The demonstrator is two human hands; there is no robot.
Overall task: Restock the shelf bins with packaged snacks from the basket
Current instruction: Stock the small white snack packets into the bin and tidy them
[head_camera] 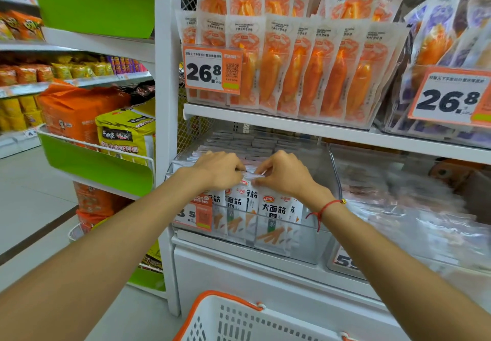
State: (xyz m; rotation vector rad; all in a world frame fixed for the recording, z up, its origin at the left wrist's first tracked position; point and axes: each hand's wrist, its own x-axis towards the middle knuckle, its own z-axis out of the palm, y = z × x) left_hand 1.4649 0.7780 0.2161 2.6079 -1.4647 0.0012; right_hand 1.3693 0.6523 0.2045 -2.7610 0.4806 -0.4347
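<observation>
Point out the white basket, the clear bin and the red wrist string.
white basket [212,322], head view, perforated side wall.
clear bin [322,160], head view, bare right wall.
red wrist string [325,207], head view, strand crossing the wrist.

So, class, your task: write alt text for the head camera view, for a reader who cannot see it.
Two hands, left hand and right hand, pinch the tops of white snack packets standing in a clear shelf bin. Orange snack packs fill the shelf above, and a white basket with orange handles sits below.

White shelf [265,121] carries a clear bin [382,117] of orange packets [308,75]; lower ledge [265,261] holds a clear bin [322,234] of white packets [273,215].
</observation>
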